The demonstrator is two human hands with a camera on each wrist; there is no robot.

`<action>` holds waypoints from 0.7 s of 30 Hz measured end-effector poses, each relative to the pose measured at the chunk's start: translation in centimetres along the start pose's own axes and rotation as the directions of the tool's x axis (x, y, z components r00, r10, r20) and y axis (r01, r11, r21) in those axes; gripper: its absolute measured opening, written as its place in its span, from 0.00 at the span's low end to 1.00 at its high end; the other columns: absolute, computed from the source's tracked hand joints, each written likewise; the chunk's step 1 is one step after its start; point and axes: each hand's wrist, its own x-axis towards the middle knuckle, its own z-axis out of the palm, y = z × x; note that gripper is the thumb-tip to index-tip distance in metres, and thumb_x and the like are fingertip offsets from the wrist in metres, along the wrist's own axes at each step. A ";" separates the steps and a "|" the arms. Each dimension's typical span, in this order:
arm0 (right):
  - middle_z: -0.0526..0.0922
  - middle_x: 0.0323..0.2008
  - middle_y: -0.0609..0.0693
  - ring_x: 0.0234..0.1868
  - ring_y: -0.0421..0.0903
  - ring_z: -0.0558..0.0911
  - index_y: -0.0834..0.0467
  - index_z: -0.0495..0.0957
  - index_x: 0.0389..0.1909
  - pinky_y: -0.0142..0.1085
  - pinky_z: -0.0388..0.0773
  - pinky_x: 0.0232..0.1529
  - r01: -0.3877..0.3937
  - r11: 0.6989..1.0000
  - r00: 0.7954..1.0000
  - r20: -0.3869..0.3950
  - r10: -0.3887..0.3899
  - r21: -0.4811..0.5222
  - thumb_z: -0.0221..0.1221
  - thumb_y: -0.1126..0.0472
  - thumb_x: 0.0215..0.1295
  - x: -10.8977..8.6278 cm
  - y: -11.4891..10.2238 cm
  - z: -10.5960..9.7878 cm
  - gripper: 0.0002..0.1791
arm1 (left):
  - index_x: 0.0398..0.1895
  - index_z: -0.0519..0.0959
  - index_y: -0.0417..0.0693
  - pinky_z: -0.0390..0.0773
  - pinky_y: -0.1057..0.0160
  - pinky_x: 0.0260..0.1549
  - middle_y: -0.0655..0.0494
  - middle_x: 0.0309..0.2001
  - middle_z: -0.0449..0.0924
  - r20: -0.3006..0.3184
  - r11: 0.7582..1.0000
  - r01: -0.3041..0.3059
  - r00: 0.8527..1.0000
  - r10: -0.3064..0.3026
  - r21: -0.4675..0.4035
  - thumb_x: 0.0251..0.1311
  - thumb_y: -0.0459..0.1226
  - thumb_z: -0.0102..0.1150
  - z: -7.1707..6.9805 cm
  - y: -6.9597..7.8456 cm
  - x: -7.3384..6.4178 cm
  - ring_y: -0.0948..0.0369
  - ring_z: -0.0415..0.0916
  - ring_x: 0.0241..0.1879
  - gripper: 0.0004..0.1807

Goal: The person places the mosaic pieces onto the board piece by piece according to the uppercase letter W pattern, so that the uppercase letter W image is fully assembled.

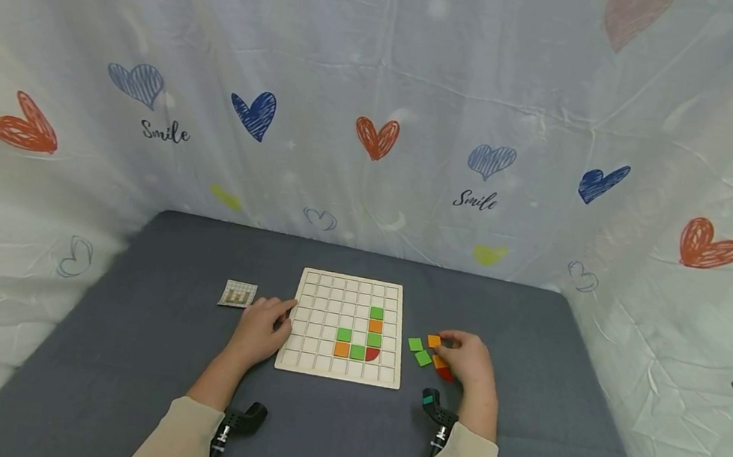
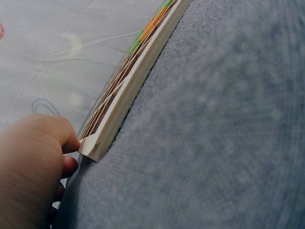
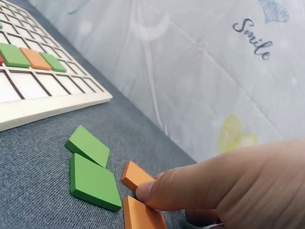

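Note:
A pale wooden grid board (image 1: 313, 362) lies on the dark cloth, with green, orange and red tiles in some squares. My left hand (image 1: 260, 329) is at its left side, fingertips touching the edge; the left wrist view shows this at a corner of the board (image 2: 114, 119). Right of the board, my right hand (image 1: 470, 357) pinches an orange tile (image 3: 136, 175) between thumb and index finger. Another orange tile (image 3: 143, 215) lies under the thumb. Beside them are green tiles (image 3: 95, 183), and a red piece (image 1: 445, 374) is partly hidden by the hand.
A small printed card (image 1: 238, 294) with a grid pattern lies left of the board. Dark cloth (image 1: 343, 437) covers the table. Behind and at the sides hangs a white curtain (image 1: 426, 62) with printed hearts. Black camera mounts (image 1: 243, 419) sit at both wrists.

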 end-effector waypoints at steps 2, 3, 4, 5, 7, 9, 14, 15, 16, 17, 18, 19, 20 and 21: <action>0.85 0.38 0.56 0.32 0.48 0.80 0.62 0.85 0.56 0.41 0.78 0.34 0.002 1.000 1.000 0.009 -0.002 0.007 0.66 0.62 0.62 0.0 0.1 0.0 0.21 | 0.60 0.83 0.42 0.56 0.55 0.35 0.65 0.25 0.64 -0.002 1.000 -0.004 1.000 0.004 -0.002 0.67 0.32 0.56 0.0 0.0 0.0 0.61 0.54 0.27 0.20; 0.84 0.37 0.55 0.31 0.48 0.80 0.63 0.85 0.56 0.41 0.77 0.33 0.005 1.000 1.000 0.013 -0.005 0.007 0.65 0.62 0.62 0.0 0.2 0.0 0.21 | 0.60 0.83 0.42 0.56 0.54 0.35 0.65 0.25 0.64 -0.004 1.000 -0.005 1.000 0.005 -0.002 0.67 0.32 0.55 0.0 0.0 0.0 0.61 0.54 0.27 0.20; 0.84 0.36 0.55 0.30 0.48 0.79 0.62 0.85 0.56 0.40 0.76 0.32 0.005 1.000 1.000 0.013 -0.005 0.007 0.65 0.62 0.62 0.0 0.2 0.0 0.21 | 0.60 0.83 0.42 0.56 0.54 0.35 0.65 0.25 0.64 -0.003 1.000 -0.005 1.000 0.005 -0.001 0.67 0.33 0.55 0.0 0.0 0.0 0.61 0.54 0.27 0.20; 0.83 0.35 0.54 0.30 0.48 0.78 0.62 0.85 0.56 0.39 0.75 0.31 0.008 1.000 1.000 0.013 -0.008 0.004 0.65 0.62 0.62 0.1 0.2 0.0 0.21 | 0.61 0.83 0.42 0.56 0.54 0.35 0.65 0.26 0.64 0.000 1.000 -0.003 1.000 0.003 0.001 0.67 0.33 0.55 0.0 0.0 0.0 0.61 0.55 0.27 0.20; 0.82 0.34 0.53 0.29 0.47 0.77 0.61 0.85 0.56 0.39 0.74 0.30 0.009 1.000 1.000 0.008 -0.009 -0.006 0.65 0.61 0.62 0.0 0.1 0.0 0.21 | 0.61 0.83 0.42 0.56 0.54 0.35 0.64 0.26 0.64 0.005 1.000 0.001 1.000 -0.001 0.002 0.67 0.33 0.55 0.0 0.1 0.0 0.61 0.55 0.27 0.20; 0.82 0.33 0.53 0.28 0.47 0.77 0.61 0.85 0.56 0.39 0.74 0.30 0.013 1.000 1.000 0.002 -0.013 -0.018 0.66 0.59 0.63 0.0 0.1 0.0 0.20 | 0.61 0.83 0.42 0.56 0.54 0.35 0.64 0.26 0.64 0.008 1.000 0.005 1.000 -0.005 0.002 0.67 0.32 0.55 0.0 0.1 0.0 0.61 0.55 0.27 0.20; 0.85 0.37 0.53 0.30 0.46 0.79 0.59 0.86 0.55 0.41 0.75 0.32 0.037 0.997 0.998 -0.043 -0.040 -0.065 0.67 0.55 0.65 0.0 0.1 0.0 0.20 | 0.61 0.83 0.43 0.56 0.54 0.36 0.65 0.26 0.65 0.016 1.000 0.015 1.000 -0.015 0.004 0.67 0.32 0.57 0.0 0.1 0.1 0.62 0.55 0.28 0.20; 0.84 0.37 0.52 0.30 0.45 0.78 0.59 0.86 0.55 0.41 0.75 0.32 0.044 0.996 0.997 -0.059 -0.049 -0.074 0.68 0.55 0.65 0.0 0.1 -0.1 0.20 | 0.61 0.83 0.43 0.56 0.54 0.36 0.65 0.26 0.65 0.019 1.000 0.018 1.000 -0.019 0.004 0.67 0.32 0.57 -0.1 0.1 0.1 0.62 0.55 0.28 0.20; 0.83 0.34 0.51 0.29 0.46 0.77 0.58 0.86 0.55 0.40 0.73 0.31 0.053 0.996 0.996 -0.072 -0.058 -0.078 0.68 0.54 0.66 0.0 0.0 -0.1 0.20 | 0.62 0.82 0.43 0.56 0.54 0.36 0.65 0.26 0.65 0.026 1.000 0.024 0.999 -0.024 0.006 0.67 0.32 0.57 -0.1 0.1 0.1 0.62 0.55 0.28 0.20; 0.82 0.31 0.50 0.27 0.46 0.76 0.58 0.86 0.55 0.40 0.72 0.30 0.061 0.995 0.994 -0.086 -0.068 -0.078 0.68 0.54 0.66 0.0 -0.1 -0.1 0.19 | 0.62 0.82 0.43 0.56 0.54 0.36 0.65 0.26 0.65 0.030 1.000 0.028 0.999 -0.029 0.008 0.67 0.32 0.57 -0.1 0.2 0.1 0.62 0.55 0.28 0.20; 0.79 0.28 0.49 0.26 0.45 0.74 0.58 0.86 0.55 0.40 0.70 0.28 0.069 0.995 0.992 -0.098 -0.077 -0.075 0.68 0.54 0.66 -0.1 -0.2 -0.2 0.19 | 0.62 0.82 0.43 0.57 0.54 0.36 0.64 0.26 0.65 0.035 0.999 0.033 0.999 -0.034 0.013 0.67 0.32 0.57 -0.1 0.2 0.1 0.62 0.55 0.28 0.21; 0.76 0.24 0.49 0.24 0.45 0.73 0.58 0.86 0.55 0.40 0.68 0.27 0.079 0.994 0.990 -0.108 -0.086 -0.070 0.68 0.54 0.66 -0.1 -0.4 -0.3 0.19 | 0.62 0.82 0.43 0.57 0.54 0.36 0.64 0.26 0.65 0.039 0.999 0.038 0.998 -0.038 0.016 0.67 0.32 0.57 -0.1 0.2 0.1 0.61 0.55 0.28 0.21; 0.72 0.21 0.48 0.22 0.45 0.71 0.58 0.86 0.56 0.40 0.66 0.25 0.086 0.994 0.989 -0.114 -0.093 -0.064 0.68 0.54 0.67 -0.2 -0.7 -0.4 0.20 | 0.62 0.82 0.43 0.57 0.54 0.36 0.64 0.26 0.65 0.044 0.999 0.043 0.998 -0.043 0.019 0.67 0.32 0.57 -0.1 0.2 0.1 0.61 0.55 0.28 0.21; 0.68 0.18 0.48 0.20 0.45 0.70 0.58 0.86 0.56 0.39 0.65 0.24 0.094 0.994 0.988 -0.118 -0.100 -0.059 0.67 0.54 0.67 -0.3 -0.9 -0.5 0.20 | 0.62 0.82 0.43 0.58 0.54 0.36 0.63 0.26 0.65 0.045 0.999 0.045 0.998 -0.046 0.022 0.67 0.32 0.57 -0.1 0.2 0.1 0.61 0.56 0.28 0.21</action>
